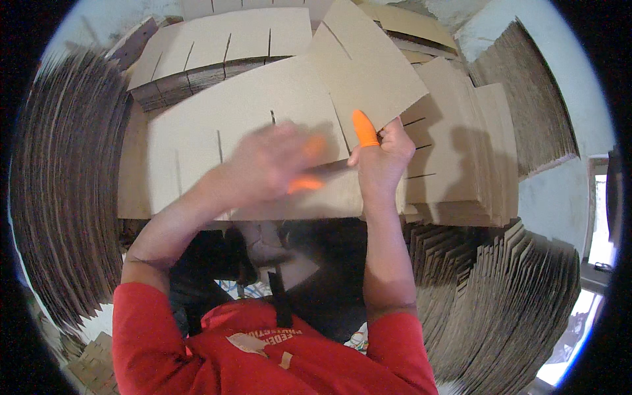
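The angled cardboard sheet (375, 72) lies over the far right of the slotted sheet (250, 105), its near edge gripped by the right hand's (383, 161) fingers; a light pinch should avoid creasing. The left hand (273, 158) blurs above the slotted sheet, its fingers' state unclear. A cardboard stack (454, 184) sits right.

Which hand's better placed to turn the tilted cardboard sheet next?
Right, probably: the right hand grips the tilted sheet at its lower edge. The left hand is motion-blurred, left of that sheet, over the slotted cardboard.
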`<action>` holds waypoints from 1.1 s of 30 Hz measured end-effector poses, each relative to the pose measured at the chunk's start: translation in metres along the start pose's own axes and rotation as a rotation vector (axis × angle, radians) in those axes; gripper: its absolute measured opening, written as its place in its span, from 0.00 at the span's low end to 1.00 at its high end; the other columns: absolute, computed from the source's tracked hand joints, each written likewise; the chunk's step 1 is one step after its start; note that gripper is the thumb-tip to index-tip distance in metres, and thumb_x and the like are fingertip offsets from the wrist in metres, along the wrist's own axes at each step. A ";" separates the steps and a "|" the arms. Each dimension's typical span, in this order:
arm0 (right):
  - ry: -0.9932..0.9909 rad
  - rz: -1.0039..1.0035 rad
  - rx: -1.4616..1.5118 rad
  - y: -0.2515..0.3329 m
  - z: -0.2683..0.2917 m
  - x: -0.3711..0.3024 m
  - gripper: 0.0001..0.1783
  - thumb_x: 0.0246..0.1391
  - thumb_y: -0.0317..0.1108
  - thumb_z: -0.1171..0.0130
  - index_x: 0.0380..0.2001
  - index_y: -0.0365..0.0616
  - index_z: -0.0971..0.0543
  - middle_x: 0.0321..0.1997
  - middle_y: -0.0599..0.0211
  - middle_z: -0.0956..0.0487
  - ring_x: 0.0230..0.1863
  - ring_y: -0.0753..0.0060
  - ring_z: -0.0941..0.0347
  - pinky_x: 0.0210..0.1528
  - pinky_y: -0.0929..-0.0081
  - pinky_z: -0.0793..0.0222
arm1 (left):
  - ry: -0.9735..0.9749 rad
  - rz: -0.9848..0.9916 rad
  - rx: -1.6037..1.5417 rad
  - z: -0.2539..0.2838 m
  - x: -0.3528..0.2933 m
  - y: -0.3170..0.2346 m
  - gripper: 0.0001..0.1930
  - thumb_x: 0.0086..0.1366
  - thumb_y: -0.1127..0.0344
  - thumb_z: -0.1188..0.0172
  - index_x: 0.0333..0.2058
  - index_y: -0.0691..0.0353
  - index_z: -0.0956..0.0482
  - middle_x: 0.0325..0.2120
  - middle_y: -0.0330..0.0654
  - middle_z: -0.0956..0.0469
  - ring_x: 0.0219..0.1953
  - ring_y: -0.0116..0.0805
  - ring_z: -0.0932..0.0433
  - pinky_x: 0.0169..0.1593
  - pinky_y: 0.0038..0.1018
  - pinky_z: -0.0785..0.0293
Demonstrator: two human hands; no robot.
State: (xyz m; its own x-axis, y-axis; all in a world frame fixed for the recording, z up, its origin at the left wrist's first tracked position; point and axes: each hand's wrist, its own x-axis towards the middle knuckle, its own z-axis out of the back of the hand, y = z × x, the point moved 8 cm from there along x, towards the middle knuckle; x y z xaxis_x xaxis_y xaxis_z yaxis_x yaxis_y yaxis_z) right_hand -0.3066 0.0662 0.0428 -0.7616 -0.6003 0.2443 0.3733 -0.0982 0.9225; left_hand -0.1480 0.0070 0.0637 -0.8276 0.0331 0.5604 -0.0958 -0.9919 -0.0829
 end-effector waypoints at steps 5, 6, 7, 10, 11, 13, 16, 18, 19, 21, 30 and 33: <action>-0.008 0.062 -0.056 -0.016 -0.001 0.003 0.11 0.47 0.13 0.50 0.34 0.34 0.25 0.23 0.65 0.25 0.13 0.80 0.34 0.14 0.81 0.40 | -0.178 0.295 0.415 0.017 -0.013 0.151 0.28 0.53 0.53 0.32 0.47 0.65 0.24 0.45 0.47 0.24 0.45 0.43 0.27 0.44 0.37 0.27; 0.000 0.094 -0.082 -0.017 -0.002 0.004 0.15 0.47 0.10 0.53 0.36 0.33 0.25 0.25 0.66 0.25 0.13 0.82 0.34 0.13 0.83 0.40 | -0.134 0.392 0.557 0.009 -0.017 0.178 0.25 0.55 0.56 0.33 0.47 0.66 0.24 0.49 0.48 0.26 0.49 0.42 0.29 0.47 0.38 0.28; -0.002 0.113 -0.080 -0.018 -0.001 0.004 0.15 0.47 0.10 0.52 0.37 0.34 0.25 0.25 0.66 0.25 0.13 0.82 0.34 0.13 0.84 0.40 | -0.034 0.406 0.602 -0.008 -0.020 0.200 0.23 0.55 0.58 0.34 0.47 0.66 0.24 0.50 0.48 0.27 0.50 0.42 0.29 0.49 0.38 0.29; 0.023 0.078 -0.027 -0.012 -0.005 0.000 0.13 0.49 0.11 0.51 0.37 0.34 0.25 0.25 0.66 0.25 0.12 0.82 0.34 0.13 0.84 0.41 | 0.214 0.378 0.716 -0.049 -0.046 0.251 0.17 0.55 0.65 0.37 0.43 0.65 0.23 0.48 0.48 0.28 0.52 0.41 0.31 0.52 0.37 0.30; 0.031 0.070 -0.008 -0.010 -0.008 0.000 0.13 0.49 0.11 0.51 0.37 0.34 0.25 0.25 0.66 0.25 0.12 0.83 0.34 0.13 0.84 0.41 | 0.254 0.314 0.735 -0.058 -0.056 0.261 0.15 0.54 0.66 0.38 0.41 0.65 0.22 0.46 0.48 0.27 0.51 0.42 0.30 0.52 0.37 0.30; 0.019 0.062 0.017 -0.009 -0.007 -0.002 0.12 0.50 0.11 0.51 0.36 0.33 0.25 0.25 0.66 0.25 0.12 0.83 0.34 0.13 0.85 0.41 | 0.269 0.280 0.651 -0.066 -0.048 0.259 0.11 0.52 0.68 0.39 0.36 0.64 0.22 0.40 0.47 0.25 0.48 0.42 0.29 0.52 0.36 0.30; 0.012 0.086 -0.033 -0.003 -0.004 -0.004 0.10 0.50 0.11 0.51 0.34 0.33 0.25 0.25 0.66 0.25 0.12 0.83 0.33 0.12 0.85 0.40 | 0.194 0.387 0.463 -0.059 -0.038 0.265 0.07 0.51 0.70 0.41 0.30 0.62 0.22 0.32 0.45 0.24 0.45 0.43 0.27 0.49 0.35 0.28; 0.013 0.111 -0.055 -0.001 -0.004 -0.005 0.10 0.50 0.11 0.51 0.34 0.33 0.25 0.25 0.66 0.25 0.13 0.83 0.32 0.12 0.85 0.40 | 0.137 0.427 0.443 -0.053 -0.038 0.264 0.05 0.52 0.71 0.41 0.29 0.61 0.22 0.28 0.44 0.24 0.43 0.43 0.26 0.47 0.35 0.27; 0.014 0.127 -0.047 -0.003 -0.005 -0.005 0.10 0.50 0.11 0.51 0.33 0.33 0.25 0.24 0.66 0.25 0.13 0.82 0.32 0.12 0.85 0.39 | 0.130 0.466 0.401 -0.051 -0.040 0.268 0.05 0.52 0.71 0.42 0.30 0.61 0.22 0.28 0.44 0.23 0.43 0.43 0.26 0.46 0.35 0.26; -0.009 0.097 -0.003 -0.005 -0.006 -0.006 0.04 0.49 0.16 0.45 0.29 0.35 0.26 0.21 0.67 0.26 0.15 0.83 0.34 0.15 0.83 0.40 | 0.118 0.542 0.314 -0.044 -0.044 0.278 0.06 0.54 0.71 0.42 0.32 0.60 0.22 0.27 0.44 0.23 0.43 0.42 0.26 0.44 0.36 0.26; -0.071 0.068 -0.058 -0.009 -0.008 -0.015 0.09 0.46 0.21 0.38 0.20 0.37 0.29 0.16 0.65 0.29 0.15 0.77 0.36 0.19 0.74 0.37 | -0.016 0.189 0.670 0.005 0.008 0.218 0.19 0.51 0.74 0.43 0.45 0.64 0.25 0.50 0.43 0.30 0.47 0.40 0.28 0.47 0.29 0.23; -0.048 0.262 -0.187 0.002 -0.009 -0.019 0.08 0.48 0.12 0.48 0.24 0.36 0.30 0.19 0.70 0.27 0.16 0.83 0.30 0.16 0.82 0.35 | 0.086 0.290 0.655 0.011 0.026 0.201 0.27 0.54 0.75 0.47 0.56 0.63 0.32 0.54 0.47 0.32 0.50 0.47 0.29 0.46 0.34 0.22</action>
State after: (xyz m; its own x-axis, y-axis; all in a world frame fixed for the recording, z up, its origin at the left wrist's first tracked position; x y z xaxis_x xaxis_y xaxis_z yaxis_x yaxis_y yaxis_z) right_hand -0.2866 0.0701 0.0370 -0.6494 -0.5865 0.4839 0.6470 -0.0919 0.7569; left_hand -0.1829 -0.1925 0.0709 -0.8126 -0.2600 0.5216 0.4635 -0.8310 0.3077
